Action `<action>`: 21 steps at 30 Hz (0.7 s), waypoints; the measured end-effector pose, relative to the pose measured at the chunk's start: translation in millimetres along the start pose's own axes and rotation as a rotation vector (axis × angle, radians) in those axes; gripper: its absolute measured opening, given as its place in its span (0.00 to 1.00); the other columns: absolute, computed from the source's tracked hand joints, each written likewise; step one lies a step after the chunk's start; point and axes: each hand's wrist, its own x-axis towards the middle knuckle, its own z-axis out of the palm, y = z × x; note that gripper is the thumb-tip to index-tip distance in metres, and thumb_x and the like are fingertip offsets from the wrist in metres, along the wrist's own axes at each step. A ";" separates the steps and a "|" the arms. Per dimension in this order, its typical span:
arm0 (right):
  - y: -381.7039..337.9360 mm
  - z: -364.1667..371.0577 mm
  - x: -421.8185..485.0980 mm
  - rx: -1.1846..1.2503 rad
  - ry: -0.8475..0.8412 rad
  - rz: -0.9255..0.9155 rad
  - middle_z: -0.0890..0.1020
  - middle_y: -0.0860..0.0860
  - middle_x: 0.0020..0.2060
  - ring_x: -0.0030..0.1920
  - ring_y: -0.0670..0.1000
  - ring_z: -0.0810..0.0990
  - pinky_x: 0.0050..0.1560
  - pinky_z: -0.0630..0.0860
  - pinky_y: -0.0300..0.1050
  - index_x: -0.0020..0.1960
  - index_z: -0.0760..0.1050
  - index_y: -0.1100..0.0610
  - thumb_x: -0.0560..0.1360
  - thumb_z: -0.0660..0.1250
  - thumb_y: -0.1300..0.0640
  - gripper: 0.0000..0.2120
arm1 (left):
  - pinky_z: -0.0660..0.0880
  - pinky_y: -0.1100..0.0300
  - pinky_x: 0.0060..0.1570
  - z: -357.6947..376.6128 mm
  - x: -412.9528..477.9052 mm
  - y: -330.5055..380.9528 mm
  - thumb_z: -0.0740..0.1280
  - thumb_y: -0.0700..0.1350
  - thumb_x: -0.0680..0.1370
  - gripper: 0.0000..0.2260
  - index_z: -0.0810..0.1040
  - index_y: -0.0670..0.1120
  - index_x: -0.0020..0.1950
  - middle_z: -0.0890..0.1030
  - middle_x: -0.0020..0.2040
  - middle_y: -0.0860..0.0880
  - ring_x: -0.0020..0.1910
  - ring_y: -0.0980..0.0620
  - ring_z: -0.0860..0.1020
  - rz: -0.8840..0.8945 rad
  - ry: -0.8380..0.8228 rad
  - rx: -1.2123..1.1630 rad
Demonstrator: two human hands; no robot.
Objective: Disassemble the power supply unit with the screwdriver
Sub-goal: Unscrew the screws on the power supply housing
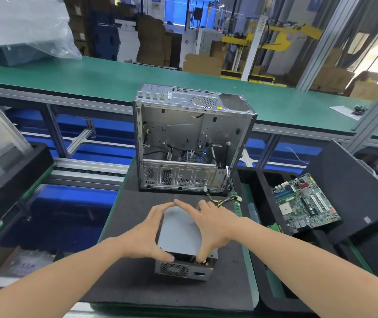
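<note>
A long green conveyor belt [114, 72] runs across the far side of the workstation. Nearer, a dark grey foam mat [137, 271] covers the work surface, and on its far part stands an open silver metal computer case [192, 138], upright, its side panel off and loose black and blue cables lying in its lower bay. To the right, a black foam tray [261, 260] holds a green motherboard [305, 200], tilted against one of the tray's walls.

The grey metal power supply unit [182, 239] sits on the mat in front of the case, well apart from it, its vented end with a round fan grille facing the camera. Its flat grey top cover looks raised at the near edge (a dark gap shows beneath it, with some copper-coloured parts inside). A bundle of yellow and black wires [223, 201] with white connectors trails from its far right corner toward the case.

The left hand [146, 235] and right hand [213, 226] both grasp the top cover, thumbs hooked at its near edge, fingers wrapped along its sides, and their fingertips almost meet at its far edge.
</note>
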 end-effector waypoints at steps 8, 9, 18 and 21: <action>0.4 -4.3 -0.2 -0.007 -0.036 0.012 0.66 0.57 0.60 0.58 0.60 0.69 0.55 0.77 0.60 0.75 0.26 0.30 0.55 0.79 0.33 0.71 | 0.59 0.50 0.81 0.6 -2.4 -11.3 0.88 0.60 0.59 0.71 0.30 0.75 0.77 0.52 0.81 0.70 0.80 0.68 0.56 -0.046 -0.107 -0.173; 0.4 -4.7 -0.3 -0.006 -0.036 0.015 0.66 0.57 0.60 0.58 0.60 0.69 0.54 0.77 0.60 0.75 0.26 0.29 0.55 0.79 0.32 0.71 | 0.58 0.50 0.81 -1.1 -2.0 -11.6 0.88 0.61 0.58 0.73 0.28 0.74 0.76 0.51 0.82 0.70 0.81 0.68 0.54 -0.041 -0.122 -0.149; -0.3 -3.5 -3.7 -0.003 -0.044 0.033 0.64 0.54 0.56 0.54 0.59 0.68 0.52 0.78 0.60 0.75 0.28 0.29 0.53 0.78 0.31 0.70 | 0.66 0.55 0.77 -1.7 -2.0 -13.8 0.87 0.60 0.59 0.75 0.23 0.71 0.75 0.48 0.80 0.67 0.80 0.59 0.59 -0.039 -0.148 0.014; -5.0 0.1 -5.4 -0.057 -0.005 0.026 0.63 0.54 0.53 0.52 0.58 0.67 0.51 0.78 0.57 0.77 0.30 0.31 0.54 0.77 0.31 0.69 | 0.67 0.55 0.77 -1.7 0.1 -13.4 0.86 0.60 0.59 0.75 0.21 0.69 0.75 0.44 0.80 0.68 0.79 0.60 0.60 -0.015 -0.138 0.043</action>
